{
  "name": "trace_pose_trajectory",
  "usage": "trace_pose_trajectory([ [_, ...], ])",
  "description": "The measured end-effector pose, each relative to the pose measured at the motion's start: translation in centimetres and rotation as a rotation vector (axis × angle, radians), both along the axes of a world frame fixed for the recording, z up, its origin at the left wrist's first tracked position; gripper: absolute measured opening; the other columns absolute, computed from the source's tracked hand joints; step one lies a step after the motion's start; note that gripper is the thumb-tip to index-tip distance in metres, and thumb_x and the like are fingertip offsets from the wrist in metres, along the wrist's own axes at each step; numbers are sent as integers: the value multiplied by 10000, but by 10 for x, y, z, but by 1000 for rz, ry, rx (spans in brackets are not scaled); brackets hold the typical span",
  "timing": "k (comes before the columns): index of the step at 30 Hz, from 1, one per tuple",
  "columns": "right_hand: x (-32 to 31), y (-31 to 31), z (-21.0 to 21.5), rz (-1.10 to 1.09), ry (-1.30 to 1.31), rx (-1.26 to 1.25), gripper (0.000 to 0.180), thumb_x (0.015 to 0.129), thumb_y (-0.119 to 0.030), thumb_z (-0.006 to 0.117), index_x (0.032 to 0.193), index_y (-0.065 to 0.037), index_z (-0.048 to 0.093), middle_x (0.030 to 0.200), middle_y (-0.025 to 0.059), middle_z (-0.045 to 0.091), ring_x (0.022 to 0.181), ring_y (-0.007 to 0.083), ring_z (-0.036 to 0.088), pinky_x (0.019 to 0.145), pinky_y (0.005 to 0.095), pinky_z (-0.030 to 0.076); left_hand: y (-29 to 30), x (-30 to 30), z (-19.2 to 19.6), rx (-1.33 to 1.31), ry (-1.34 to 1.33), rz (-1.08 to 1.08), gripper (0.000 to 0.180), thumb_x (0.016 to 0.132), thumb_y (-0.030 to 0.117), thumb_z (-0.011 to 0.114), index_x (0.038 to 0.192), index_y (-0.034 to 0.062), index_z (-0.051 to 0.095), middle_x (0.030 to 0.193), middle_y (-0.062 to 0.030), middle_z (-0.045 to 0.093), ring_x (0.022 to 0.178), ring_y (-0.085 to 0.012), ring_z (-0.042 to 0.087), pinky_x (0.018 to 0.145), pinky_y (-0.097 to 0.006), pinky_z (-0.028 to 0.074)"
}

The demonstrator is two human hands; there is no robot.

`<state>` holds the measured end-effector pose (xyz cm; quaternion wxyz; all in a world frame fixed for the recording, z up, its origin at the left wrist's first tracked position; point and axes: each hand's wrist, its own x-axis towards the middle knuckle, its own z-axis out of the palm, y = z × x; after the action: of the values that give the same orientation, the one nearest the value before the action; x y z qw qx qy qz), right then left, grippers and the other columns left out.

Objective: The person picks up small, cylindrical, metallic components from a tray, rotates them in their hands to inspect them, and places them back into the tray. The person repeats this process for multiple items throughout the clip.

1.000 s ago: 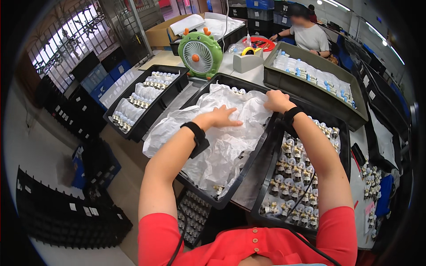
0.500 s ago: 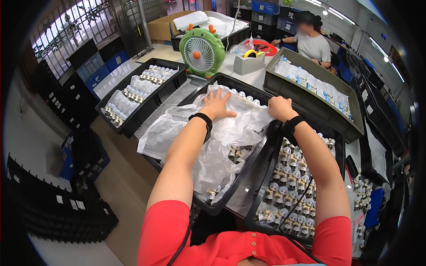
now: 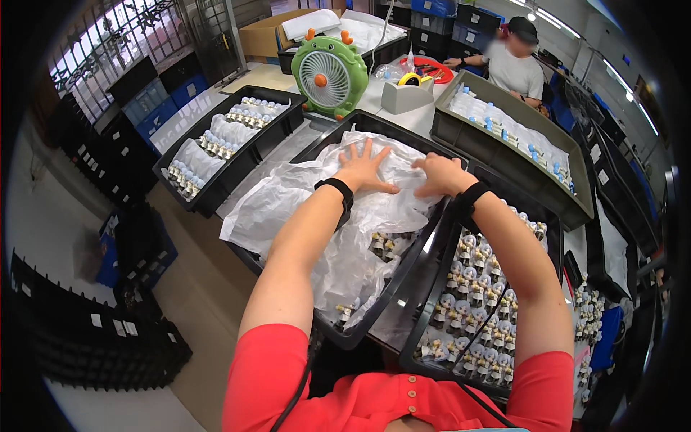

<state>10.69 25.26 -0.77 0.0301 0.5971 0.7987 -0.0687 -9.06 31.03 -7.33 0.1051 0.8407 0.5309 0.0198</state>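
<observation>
White tissue paper (image 3: 288, 205) lies crumpled over the middle black tray (image 3: 379, 311). My left hand (image 3: 365, 169) rests on the paper near the tray's far end, palm down with fingers spread. At the tray's far right side, my right hand (image 3: 440, 175) is over the paper's edge, its fingers apart and curved, gripping nothing. A few small figurines (image 3: 389, 245) show through a gap at the paper's right side, and another sits uncovered at the near end. The rest of that tray's contents are hidden under the paper.
Right of it stands a black tray of figurines (image 3: 471, 317) in rows. A black tray (image 3: 223, 144) with figurines and paper is at left. Beyond are a green fan (image 3: 331, 75), a tape dispenser (image 3: 407, 95) and an olive tray (image 3: 568, 205). A person (image 3: 515, 65) sits at the back right.
My right hand has opened from a closed grip and moved slightly left over the paper. The paper now covers the far row of figurines. The left hand has shifted slightly right.
</observation>
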Motion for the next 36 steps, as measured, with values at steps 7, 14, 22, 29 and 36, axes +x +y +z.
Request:
trace_pose_trajectory([
  [7, 10, -5, 6, 5, 103, 199, 404, 703, -317, 666, 1045, -106, 630, 1066, 125, 602, 1020, 307, 571, 903, 553, 334, 0, -4, 0, -13, 7, 40, 1114, 550, 814, 581, 1449, 317, 152, 1512, -172, -40, 1357, -472, -35, 1013, -674, 107],
  [14, 15, -92, 69, 163, 241, -189, 256, 781, -245, 661, 794, 10, 676, 650, 134, 627, 562, 218, 588, 569, 304, 475, -33, -1, 57, -263, -240, -248, 1032, 664, 743, 573, 1406, 82, 294, 1463, -281, 114, 1355, -428, 134, 1080, -494, 180],
  [22, -8, -118, 34, 515, 372, -57, 189, 791, -143, 579, 886, -18, 685, 851, 182, 647, 807, 339, 607, 735, 387, 479, -144, -17, 114, -279, 220, -401, 790, 734, 485, 686, 1303, 3, 427, 1228, -230, 523, 1138, -344, 503, 957, -369, 400],
  [29, -27, -106, 21, 416, 275, -70, 279, 824, -129, 566, 1075, -16, 611, 800, 221, 629, 789, 331, 613, 737, 406, 472, -163, -76, 166, -228, -67, -421, 592, 785, 391, 670, 1213, 14, 511, 1112, -227, 585, 1047, -347, 556, 891, -381, 442],
  [36, -40, -95, 0, 318, 16, 22, 278, 748, -170, 589, 920, 48, 578, 848, 239, 631, 804, 397, 615, 717, 429, 501, -199, -108, 121, -228, 61, -376, 456, 771, 385, 681, 1012, 5, 606, 969, -190, 621, 951, -340, 580, 817, -400, 458],
])
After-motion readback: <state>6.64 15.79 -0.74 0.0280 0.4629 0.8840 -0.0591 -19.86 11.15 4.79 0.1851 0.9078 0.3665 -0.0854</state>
